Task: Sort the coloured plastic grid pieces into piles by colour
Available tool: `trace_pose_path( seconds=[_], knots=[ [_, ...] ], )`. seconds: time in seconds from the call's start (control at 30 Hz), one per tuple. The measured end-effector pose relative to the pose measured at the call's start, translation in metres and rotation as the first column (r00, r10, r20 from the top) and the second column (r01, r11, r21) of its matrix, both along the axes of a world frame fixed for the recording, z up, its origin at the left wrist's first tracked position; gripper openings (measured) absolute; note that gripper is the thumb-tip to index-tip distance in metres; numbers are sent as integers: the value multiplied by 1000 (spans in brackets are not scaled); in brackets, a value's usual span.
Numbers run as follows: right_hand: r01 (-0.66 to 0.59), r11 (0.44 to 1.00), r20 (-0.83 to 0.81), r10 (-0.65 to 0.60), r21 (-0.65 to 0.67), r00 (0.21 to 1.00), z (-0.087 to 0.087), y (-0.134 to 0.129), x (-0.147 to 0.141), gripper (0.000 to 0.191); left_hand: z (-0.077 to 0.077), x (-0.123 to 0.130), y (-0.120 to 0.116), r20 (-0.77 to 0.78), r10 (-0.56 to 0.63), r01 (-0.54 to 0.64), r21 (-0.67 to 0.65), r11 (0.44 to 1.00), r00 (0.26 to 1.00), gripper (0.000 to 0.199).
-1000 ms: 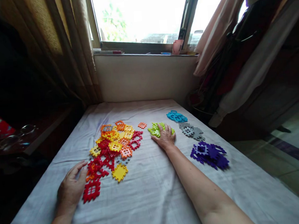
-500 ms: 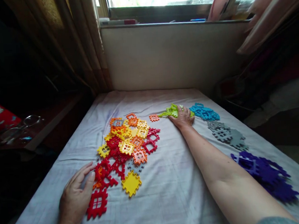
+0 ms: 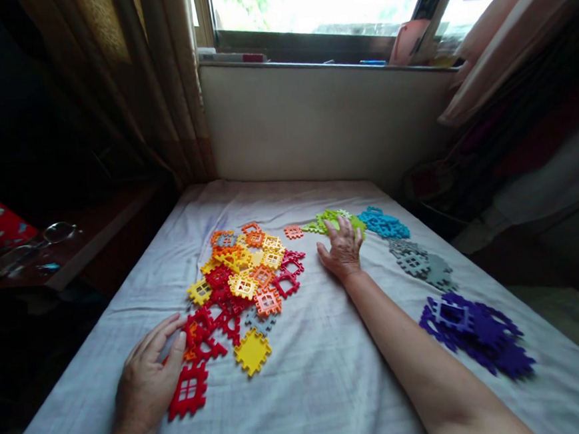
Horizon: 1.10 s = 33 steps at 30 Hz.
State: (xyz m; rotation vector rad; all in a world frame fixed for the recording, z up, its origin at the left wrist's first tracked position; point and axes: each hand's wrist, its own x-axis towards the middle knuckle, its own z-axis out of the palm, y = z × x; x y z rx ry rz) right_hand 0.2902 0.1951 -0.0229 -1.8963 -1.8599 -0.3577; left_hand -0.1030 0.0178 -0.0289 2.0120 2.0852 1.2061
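Observation:
My right hand [image 3: 342, 247] is held over the near side of a pile of lime-green interlocking plastic tiles [image 3: 326, 220], fingers spread and nothing in them. My left hand [image 3: 149, 375] rests at the left edge of the mixed pile, beside red tiles [image 3: 205, 327] and a red window tile [image 3: 189, 389]; its fingers are extended and loosely curved, with no tile visible in them. The mixed pile also has orange tiles [image 3: 267, 301], yellow tiles [image 3: 243, 285] and a few grey ones. A plain yellow tile [image 3: 252, 351] lies at its near end.
Blue tiles [image 3: 384, 223], grey tiles [image 3: 423, 264] and purple tiles [image 3: 479, 332] form separate piles down the right side of the cloth-covered surface [image 3: 313, 389]. One orange tile [image 3: 293, 232] lies beside the green pile. Eyeglasses [image 3: 60, 232] sit on a dark side table at left.
My right hand has drawn back toward me from the green pile and its fingers have spread. My left hand stays in place. The camera view has shifted slightly.

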Motion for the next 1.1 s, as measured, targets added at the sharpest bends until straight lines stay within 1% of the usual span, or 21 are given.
trace_pose_path(
  seconds=[0.1, 0.17, 0.23, 0.33, 0.4, 0.47, 0.57, 0.63, 0.7, 0.77, 0.83, 0.9, 0.97, 1.03, 1.1],
  knots=[
    [-134, 990, 16, 133, 54, 991, -6, -32, -10, 57, -2, -1, 1, -7, 0, 0, 9, 1000, 1000, 33],
    [-199, 978, 25, 198, 64, 980, -9, -46, -13, 53, -1, -1, 2, -1, 3, -3, 10, 1000, 1000, 33],
    [-234, 971, 24, 233, 43, 972, -9, -54, -14, 49, 0, 0, 2, 7, 9, -9, 2, 1000, 1000, 32],
    [-251, 968, 2, 252, -18, 968, -7, -55, -14, 44, 1, 0, 1, 2, 0, 0, -28, 1000, 1000, 34],
    [-265, 963, -20, 264, -50, 964, -4, -51, -16, 43, 0, -1, -1, -17, -23, 22, -48, 999, 1000, 40],
    [-284, 956, -60, 280, -76, 958, 1, -40, -21, 45, -4, -2, -3, -44, -43, 39, -85, 996, 998, 46],
    [-287, 949, -150, 268, -131, 952, 10, -12, -36, 50, -7, -3, -1, -107, -37, 18, -167, 986, 994, 57],
    [-263, 945, -192, 227, -193, 955, 16, 11, -51, 54, -4, -2, 9, -165, -19, -16, -208, 978, 986, 64],
    [-220, 937, -210, 165, -271, 964, 20, 30, -68, 58, 5, 1, 28, -219, -20, -35, -243, 969, 976, 68],
    [-186, 927, -201, 125, -327, 972, 22, 39, -84, 59, 19, 5, 55, -255, -62, -20, -307, 952, 965, 74],
    [-215, 915, -166, 166, -343, 972, 21, 37, -97, 56, 34, 8, 89, -281, -96, -19, -382, 924, 955, 78],
    [-308, 894, -135, 278, -327, 951, 19, 25, -104, 51, 49, 13, 126, -318, -129, -18, -421, 907, 939, 78],
    [-423, 855, -130, 403, -301, 906, 17, 5, -104, 48, 61, 20, 163, -355, -165, -9, -439, 898, 920, 76],
    [-524, 811, -137, 506, -261, 852, 14, -16, -100, 48, 69, 32, 198, -358, -228, 28, -486, 874, 905, 74],
    [-589, 781, -141, 572, -209, 808, 12, -36, -93, 49, 71, 49, 229, -348, -296, 75, -527, 847, 890, 75]
  ],
)
